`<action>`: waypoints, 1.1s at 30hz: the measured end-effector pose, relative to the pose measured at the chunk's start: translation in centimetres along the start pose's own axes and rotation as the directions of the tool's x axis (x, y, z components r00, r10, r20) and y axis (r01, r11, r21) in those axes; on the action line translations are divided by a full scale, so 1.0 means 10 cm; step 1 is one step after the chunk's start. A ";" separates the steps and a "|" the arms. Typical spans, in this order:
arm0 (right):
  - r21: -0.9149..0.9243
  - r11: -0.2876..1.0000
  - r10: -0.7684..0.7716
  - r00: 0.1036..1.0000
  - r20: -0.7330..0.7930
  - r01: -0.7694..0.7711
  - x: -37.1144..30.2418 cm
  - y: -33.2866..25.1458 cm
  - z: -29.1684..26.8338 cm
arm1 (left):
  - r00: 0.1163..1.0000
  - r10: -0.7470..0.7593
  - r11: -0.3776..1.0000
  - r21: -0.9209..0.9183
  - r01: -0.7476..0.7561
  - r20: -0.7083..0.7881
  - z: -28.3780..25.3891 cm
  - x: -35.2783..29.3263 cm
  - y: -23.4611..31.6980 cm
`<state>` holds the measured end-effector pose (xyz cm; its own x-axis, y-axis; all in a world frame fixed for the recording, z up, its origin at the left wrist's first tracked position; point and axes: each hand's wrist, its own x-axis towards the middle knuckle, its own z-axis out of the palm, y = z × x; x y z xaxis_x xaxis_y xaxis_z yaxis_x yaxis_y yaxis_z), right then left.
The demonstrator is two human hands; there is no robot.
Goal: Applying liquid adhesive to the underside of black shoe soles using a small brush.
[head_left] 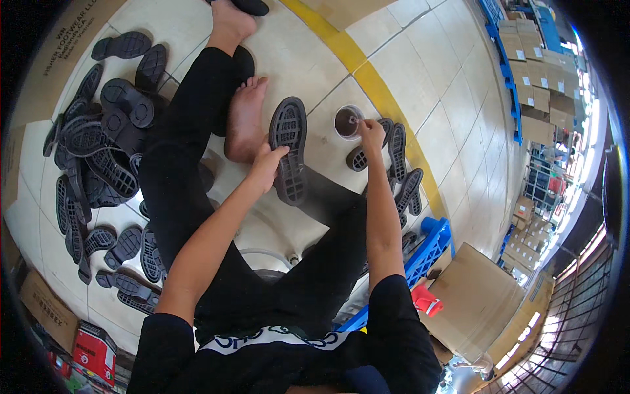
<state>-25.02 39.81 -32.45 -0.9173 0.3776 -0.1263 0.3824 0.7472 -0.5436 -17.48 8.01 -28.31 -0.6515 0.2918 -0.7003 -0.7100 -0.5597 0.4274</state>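
Observation:
My left hand point(264, 167) grips a dark shoe sole point(289, 141) by its left edge, thumb on the gridded, hollowed face that is turned up. The sole is held above the floor between my legs. At the right, my right hand point(372, 133) is closed in a pinch at the rim of a round white cup point(338, 111) with dark brown stuff inside. A small pale tip shows at its fingers over the cup; what it belongs to is too small to tell. Just right of the cup, several more soles point(397, 151) lie on the tiles.
A large heap of dark soles point(105, 141) spreads over the floor at the left. My bare foot point(246, 118) rests near the held sole. A yellow line point(380, 92) crosses the tiles. Blue pallets point(430, 246) and cardboard boxes point(472, 295) stand at the right.

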 end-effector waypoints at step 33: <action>0.139 0.965 0.227 0.974 -0.013 -0.223 -0.25 0.30 -0.49 | 1.000 -0.015 1.000 -0.010 0.015 -0.002 0.08 0.00 0.00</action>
<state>-21.02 43.75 -29.72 -0.8052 0.5444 -0.2351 0.5577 0.5605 -0.6122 -17.74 8.63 -27.83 -0.6402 0.2983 -0.7079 -0.7168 -0.5634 0.4108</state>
